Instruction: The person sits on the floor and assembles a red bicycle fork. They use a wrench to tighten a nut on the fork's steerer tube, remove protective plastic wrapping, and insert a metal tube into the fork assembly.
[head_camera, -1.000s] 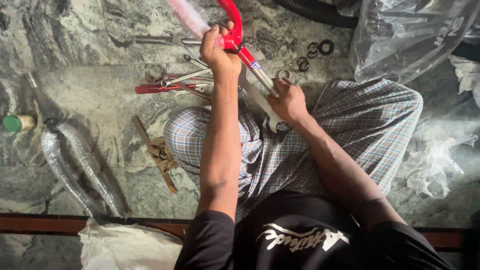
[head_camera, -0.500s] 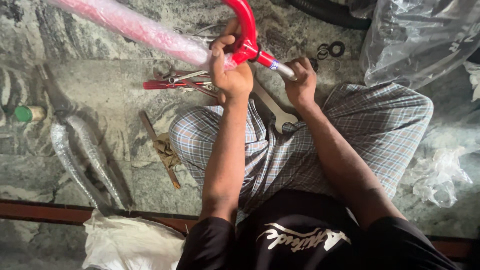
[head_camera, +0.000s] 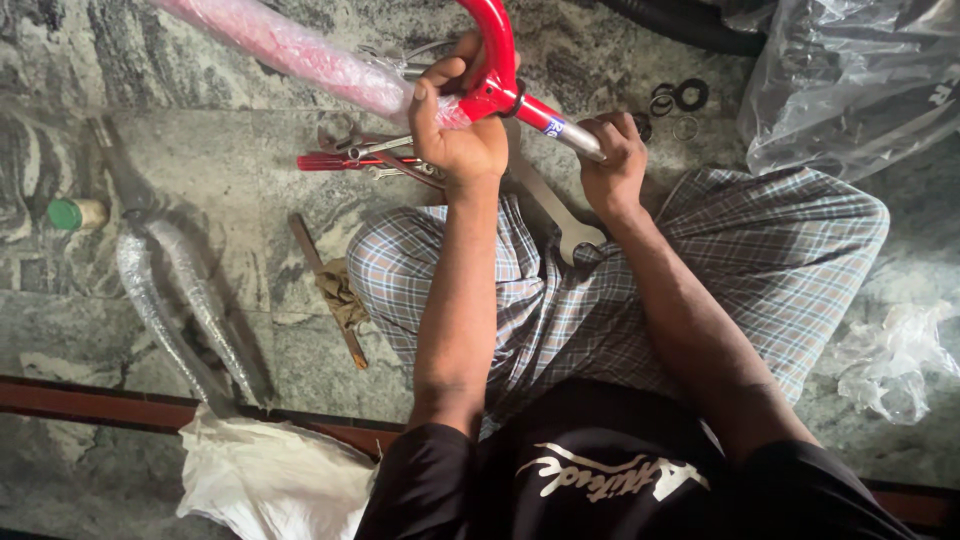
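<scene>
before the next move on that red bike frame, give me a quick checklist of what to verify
1. Left hand gripping the red metal bike frame at the joint: ok.
2. Right hand closed on the bare silver tube end: ok.
3. Flat steel spanner within reach on the lap: ok.
4. Black rings and washers lying loose on the grey stone floor: not ok.
5. Tube end threads clean: cannot tell.

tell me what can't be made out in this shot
Head view only:
- Red frame and its wrapped tube: cut off by the top edge.
- Silver stem: its end is hidden in the right hand.
- Spanner: upper part hidden behind the left hand.
- Washers: too small to tell apart.
- Bag: contents blurred by plastic.
</scene>
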